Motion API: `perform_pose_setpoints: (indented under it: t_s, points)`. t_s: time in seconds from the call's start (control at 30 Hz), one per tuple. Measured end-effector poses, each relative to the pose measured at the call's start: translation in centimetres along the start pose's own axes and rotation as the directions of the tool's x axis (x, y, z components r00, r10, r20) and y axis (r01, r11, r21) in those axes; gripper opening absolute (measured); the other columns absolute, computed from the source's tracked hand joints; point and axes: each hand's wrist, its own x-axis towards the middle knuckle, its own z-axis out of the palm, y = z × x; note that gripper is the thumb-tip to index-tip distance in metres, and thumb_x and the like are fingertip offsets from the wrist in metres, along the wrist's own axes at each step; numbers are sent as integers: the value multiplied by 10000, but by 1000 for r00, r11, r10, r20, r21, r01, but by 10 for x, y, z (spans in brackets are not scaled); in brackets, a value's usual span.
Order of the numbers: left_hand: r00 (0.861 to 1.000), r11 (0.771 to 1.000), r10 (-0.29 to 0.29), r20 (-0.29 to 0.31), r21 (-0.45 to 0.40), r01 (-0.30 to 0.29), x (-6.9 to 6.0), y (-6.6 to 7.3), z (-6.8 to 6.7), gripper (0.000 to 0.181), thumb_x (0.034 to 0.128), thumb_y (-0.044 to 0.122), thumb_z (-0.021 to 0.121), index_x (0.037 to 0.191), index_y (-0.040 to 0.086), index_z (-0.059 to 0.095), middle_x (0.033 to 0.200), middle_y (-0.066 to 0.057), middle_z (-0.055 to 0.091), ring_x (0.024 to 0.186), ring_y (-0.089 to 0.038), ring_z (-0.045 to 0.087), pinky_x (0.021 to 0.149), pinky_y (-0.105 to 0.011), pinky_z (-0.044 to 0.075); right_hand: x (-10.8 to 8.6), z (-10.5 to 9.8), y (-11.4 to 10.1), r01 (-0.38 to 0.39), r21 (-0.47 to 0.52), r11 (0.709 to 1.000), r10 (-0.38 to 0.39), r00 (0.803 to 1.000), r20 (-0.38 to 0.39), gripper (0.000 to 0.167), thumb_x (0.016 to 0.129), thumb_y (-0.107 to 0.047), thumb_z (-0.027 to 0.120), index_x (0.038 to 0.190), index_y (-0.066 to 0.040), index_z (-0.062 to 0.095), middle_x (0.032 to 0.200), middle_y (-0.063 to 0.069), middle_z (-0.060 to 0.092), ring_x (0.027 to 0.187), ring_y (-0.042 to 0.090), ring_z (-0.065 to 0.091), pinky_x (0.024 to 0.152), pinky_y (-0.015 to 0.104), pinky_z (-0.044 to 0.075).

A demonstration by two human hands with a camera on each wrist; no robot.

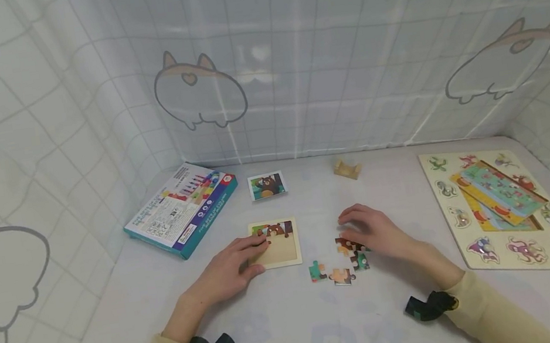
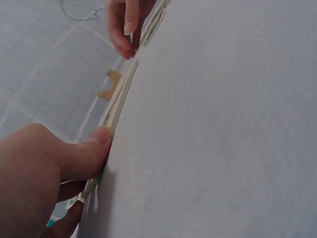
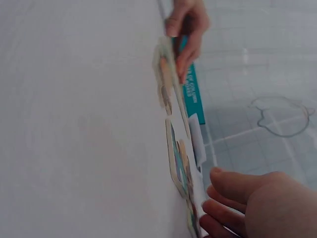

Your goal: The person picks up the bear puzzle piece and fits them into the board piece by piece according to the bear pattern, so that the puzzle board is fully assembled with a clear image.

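The right hand (image 3: 270, 201) is near puzzle pieces (image 3: 179, 171) (seen nearly edge-on). Beyond, the left hand (image 3: 190, 25) partly hides a teal box (image 3: 194, 104)

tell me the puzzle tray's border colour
The tray's border is pale beige, clearest in the head view.

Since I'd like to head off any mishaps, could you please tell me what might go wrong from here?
The left grip holds the left side of the square, pale wooden puzzle tray; a jolt might unseat the bear-patterned jigsaw pieces along its far edge.
The left grip also hides part of the tray, so a badly seated piece could go unnoticed.
The loose, multicoloured jigsaw pieces lie close beside the right grip, so a brush might scatter them.
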Motion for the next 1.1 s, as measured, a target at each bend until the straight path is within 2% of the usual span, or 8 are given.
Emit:
perform_pose_setpoints:
  t_s: [0.13,0.3,0.43,0.6,0.9,1.1]
  points:
    - [1000,1000,1,3,2,-1,1,0,2,512,965,320,667,1446,192,549,1536,49,468,1444,-209,403,1156,-457,396,-6,0,9,16,34,999,-16,1000,14,103,903,-173,753,997,-157,717,1226,37,642,1196,248,572,994,443,482]
    - [1000,1000,-18,17,2,18,2,-1,4,503,974,350,649,1448,211,548,1533,71,467,1452,-189,390,1165,-441,388,-8,-3,10,-18,48,999,14,997,73,166,841,-207,817,955,-209,697,1276,24,607,1233,255,520,1021,474,444]
    - [999,1000,-31,18,3,31,1,-2,3,511,967,351,660,1447,212,550,1526,66,476,1449,-191,394,1165,-443,389,-8,-4,9,-35,40,999,31,994,108,195,837,-216,822,973,-220,682,1308,12,585,1265,255,494,1049,497,427]
    - [999,999,-33,16,-2,33,0,-1,1,523,962,341,669,1452,213,543,1525,49,480,1446,-208,400,1158,-457,395,-8,-4,7,-15,40,999,11,995,103,191,837,-194,820,966,-213,681,1309,25,589,1262,270,501,1043,510,424]
    - [999,999,-38,16,-4,38,0,0,1,522,967,355,658,1458,226,535,1527,51,477,1446,-209,401,1157,-462,396,-7,-2,6,-47,50,998,42,994,103,180,831,-247,831,927,-208,684,1300,18,586,1258,268,501,1043,488,427]
    - [999,999,-33,14,-1,33,0,0,0,518,965,345,662,1453,215,542,1526,49,479,1446,-209,401,1160,-462,392,-7,1,8,-34,42,999,31,997,77,168,834,-237,827,928,-201,693,1290,16,589,1253,260,500,1039,482,430]
